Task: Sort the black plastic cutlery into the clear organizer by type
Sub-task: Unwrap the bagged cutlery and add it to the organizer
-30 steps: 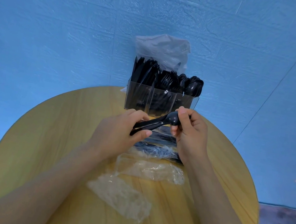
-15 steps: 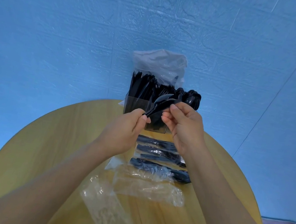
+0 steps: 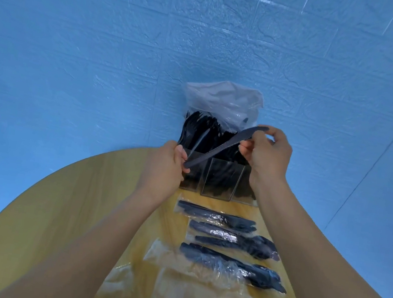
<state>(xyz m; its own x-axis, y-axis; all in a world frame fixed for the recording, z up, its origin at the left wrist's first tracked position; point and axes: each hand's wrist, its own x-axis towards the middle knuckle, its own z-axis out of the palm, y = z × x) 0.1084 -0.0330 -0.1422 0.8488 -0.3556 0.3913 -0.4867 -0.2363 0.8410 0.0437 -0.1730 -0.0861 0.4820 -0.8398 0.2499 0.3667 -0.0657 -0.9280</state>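
Both hands hold one black knife (image 3: 226,146) in the air in front of the organizer (image 3: 219,177), at the table's (image 3: 59,205) 12 o'clock edge. The left hand (image 3: 166,164) pinches the lower end; the right hand (image 3: 266,151) pinches the upper part. Wrapped sets (image 3: 227,240) lie at 6 o'clock of the organizer.

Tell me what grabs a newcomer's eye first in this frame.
Both hands hold a black plastic knife slantwise in front of the clear organizer: the left hand grips its lower end, the right hand pinches near the upper end. The organizer, crammed with black cutlery, stands at the round wooden table's far edge. Three wrapped cutlery packs lie on the table nearer the camera.
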